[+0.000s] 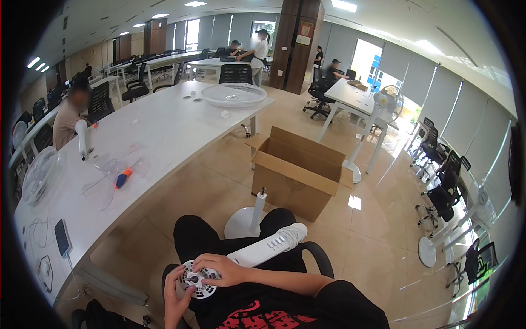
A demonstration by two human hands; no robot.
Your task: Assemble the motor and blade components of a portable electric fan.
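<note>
A round white slotted fan motor housing with a dark hub in its middle rests over my lap. My left hand grips its left rim, the fingers curled against the edge. Over its top and right side bends my right hand, fingertips close to the hub. A white fan control column with a row of buttons and a coiled white cord lies across my thighs. Between my knees, on the floor, stands a white pole on a round fan base.
An open cardboard box stands ahead. The white table at left bears a clear fan blade, a screwdriver with orange and blue handle, a fan grille and a phone. Assembled fans and chairs stand right; several people are farther off.
</note>
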